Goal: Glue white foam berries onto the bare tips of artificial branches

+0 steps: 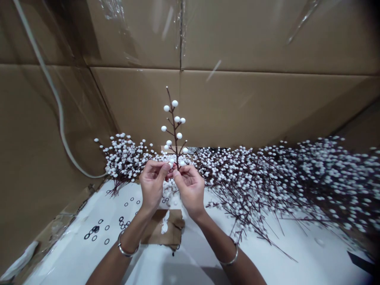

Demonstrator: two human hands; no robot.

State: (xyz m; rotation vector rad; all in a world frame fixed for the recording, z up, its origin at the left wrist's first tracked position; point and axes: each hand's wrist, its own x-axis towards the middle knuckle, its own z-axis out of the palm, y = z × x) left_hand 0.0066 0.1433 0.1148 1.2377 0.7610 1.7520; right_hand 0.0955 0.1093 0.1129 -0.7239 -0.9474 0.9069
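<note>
An artificial berry branch (174, 126) with a brown stem and white round berries stands upright between my hands. My right hand (190, 186) is closed around the lower stem, thumb and fingers pinching it. My left hand (152, 182) is closed too, its thumb and fingertips pinching a white berry (171, 161) at the branch's lower left side. Whether that berry is fixed on its twig cannot be made out. Several short twigs on the branch have bare tips. Below the hands, loose white berries (170, 190) lie in a small heap, partly hidden by my fingers.
A big pile of berry branches (267, 178) covers the table's right and back, with a smaller bunch (123, 158) at left. Black rings (95, 229) are scattered on the white table (71, 253). A cardboard piece (175, 229) lies between my forearms. Cardboard walls (237, 107) enclose the back.
</note>
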